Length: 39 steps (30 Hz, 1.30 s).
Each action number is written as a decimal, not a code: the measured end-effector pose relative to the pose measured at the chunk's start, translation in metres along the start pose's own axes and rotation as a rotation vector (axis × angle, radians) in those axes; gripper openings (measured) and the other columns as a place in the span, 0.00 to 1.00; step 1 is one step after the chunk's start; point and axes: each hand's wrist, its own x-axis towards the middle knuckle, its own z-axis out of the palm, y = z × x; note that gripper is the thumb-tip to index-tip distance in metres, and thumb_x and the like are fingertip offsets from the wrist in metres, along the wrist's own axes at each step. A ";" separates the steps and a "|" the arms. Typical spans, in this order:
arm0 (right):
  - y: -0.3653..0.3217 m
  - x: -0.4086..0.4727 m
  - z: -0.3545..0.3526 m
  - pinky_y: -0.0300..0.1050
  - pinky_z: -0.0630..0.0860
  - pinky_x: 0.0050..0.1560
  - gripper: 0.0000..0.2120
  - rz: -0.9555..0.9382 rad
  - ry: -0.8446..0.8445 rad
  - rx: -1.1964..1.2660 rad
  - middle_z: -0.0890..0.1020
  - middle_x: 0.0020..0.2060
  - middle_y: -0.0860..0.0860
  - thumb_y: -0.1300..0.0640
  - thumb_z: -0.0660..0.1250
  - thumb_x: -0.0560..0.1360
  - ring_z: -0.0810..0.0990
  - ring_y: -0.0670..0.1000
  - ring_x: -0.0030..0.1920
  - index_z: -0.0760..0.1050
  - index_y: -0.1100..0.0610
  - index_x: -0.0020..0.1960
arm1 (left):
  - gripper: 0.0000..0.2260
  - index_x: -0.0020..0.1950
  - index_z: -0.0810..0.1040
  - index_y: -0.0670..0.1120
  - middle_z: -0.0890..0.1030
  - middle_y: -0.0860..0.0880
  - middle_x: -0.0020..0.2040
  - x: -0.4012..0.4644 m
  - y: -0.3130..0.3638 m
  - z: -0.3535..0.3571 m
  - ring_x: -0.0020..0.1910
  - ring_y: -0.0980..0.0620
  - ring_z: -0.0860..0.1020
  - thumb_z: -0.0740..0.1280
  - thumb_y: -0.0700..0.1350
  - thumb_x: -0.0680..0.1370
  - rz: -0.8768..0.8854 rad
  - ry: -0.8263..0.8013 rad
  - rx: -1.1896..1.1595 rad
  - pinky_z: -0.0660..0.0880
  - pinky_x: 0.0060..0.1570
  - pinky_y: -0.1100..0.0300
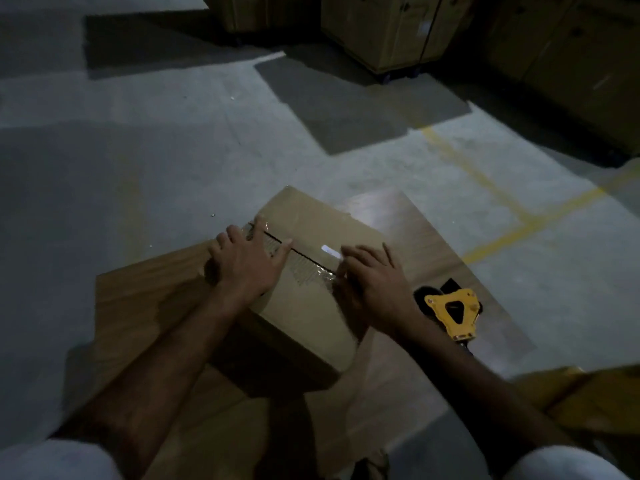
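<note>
Left hand [247, 265], right hand [374, 282] press box [308, 317] — seam [304, 254] runs far-left to near-right.

Nothing readable here, honestly. The small white sticker [328, 250] on top of the brown cardboard box [311, 216] is just a bright blur. The pale label [424, 28] on the tall cardboard crates [381, 36] at the back is too dim to make out.
</note>
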 end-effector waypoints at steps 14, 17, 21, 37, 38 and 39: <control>0.005 -0.037 0.002 0.63 0.73 0.70 0.15 0.305 0.047 0.400 0.64 0.79 0.53 0.39 0.66 0.80 0.68 0.56 0.76 0.73 0.43 0.64 | 0.33 0.78 0.66 0.47 0.65 0.37 0.76 -0.117 0.005 -0.035 0.74 0.37 0.64 0.51 0.68 0.82 0.016 -0.133 0.181 0.57 0.74 0.40; 0.003 -0.045 0.012 0.57 0.69 0.72 0.17 0.309 0.068 0.431 0.61 0.81 0.52 0.41 0.65 0.81 0.65 0.54 0.78 0.70 0.42 0.68 | 0.30 0.83 0.58 0.50 0.58 0.40 0.81 -0.100 0.058 -0.023 0.78 0.38 0.58 0.54 0.64 0.84 0.324 -0.137 -0.141 0.54 0.77 0.42; 0.027 -0.053 0.008 0.56 0.71 0.73 0.17 0.337 0.149 0.606 0.73 0.73 0.51 0.56 0.60 0.85 0.71 0.46 0.71 0.72 0.52 0.73 | 0.26 0.83 0.59 0.50 0.56 0.42 0.83 -0.072 0.117 0.004 0.81 0.43 0.53 0.53 0.58 0.86 0.620 -0.074 -0.217 0.45 0.81 0.46; 0.161 -0.160 0.055 0.56 0.78 0.62 0.25 1.178 -0.194 0.220 0.77 0.63 0.59 0.45 0.71 0.78 0.77 0.60 0.64 0.72 0.61 0.67 | 0.27 0.75 0.71 0.50 0.62 0.44 0.81 -0.089 0.190 0.026 0.79 0.43 0.62 0.59 0.63 0.82 0.567 0.063 -0.296 0.53 0.80 0.41; 0.164 -0.157 0.058 0.56 0.79 0.59 0.21 1.157 -0.199 0.275 0.78 0.60 0.58 0.48 0.70 0.79 0.79 0.60 0.62 0.73 0.61 0.65 | 0.26 0.74 0.72 0.51 0.65 0.46 0.81 -0.090 0.197 0.027 0.78 0.44 0.63 0.59 0.64 0.82 0.625 0.037 -0.299 0.54 0.80 0.41; 0.168 -0.153 0.060 0.56 0.81 0.56 0.16 1.130 -0.182 0.329 0.80 0.58 0.58 0.53 0.69 0.79 0.80 0.60 0.59 0.75 0.62 0.62 | 0.25 0.73 0.73 0.52 0.67 0.47 0.79 -0.090 0.202 0.028 0.78 0.47 0.64 0.58 0.65 0.82 0.668 0.008 -0.298 0.54 0.80 0.42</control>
